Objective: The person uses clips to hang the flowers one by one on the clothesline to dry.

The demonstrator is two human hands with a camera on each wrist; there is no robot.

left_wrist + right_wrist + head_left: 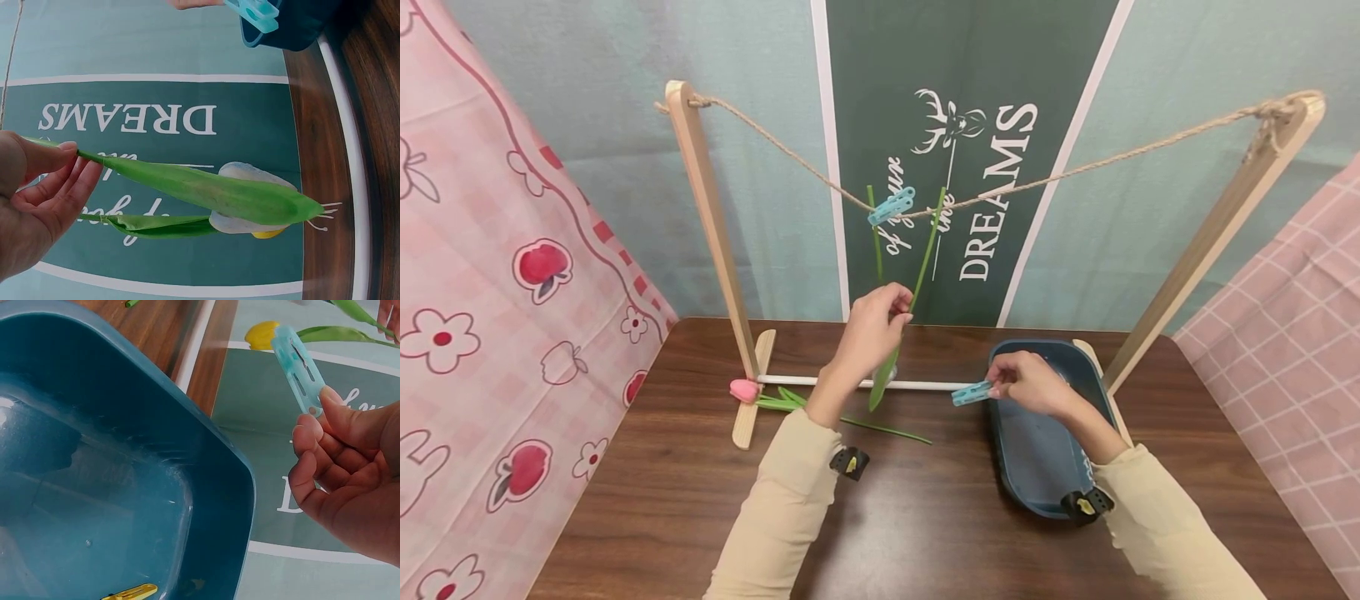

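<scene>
My left hand (874,329) pinches the green stem (929,246) of a white flower that hangs head down. In the left wrist view, its long leaf (206,190) covers much of the white petals (250,171), and pale stamens poke out below. The stem's upper end crosses the sagging rope (782,152). Beside it a light blue clothespin (891,206) clips another stem to the rope; a yellow tulip (259,335) hangs there, mostly hidden from above. Between thumb and fingertips, my right hand (1028,383) holds a second light blue clothespin (971,393) near the basin's rim.
Two wooden posts (715,225) carry the rope, with a white rod (936,386) between their feet. A pink tulip (744,391) lies on the table at the left foot. The dark blue basin (1037,458) stands at right, a yellow clothespin (134,592) inside.
</scene>
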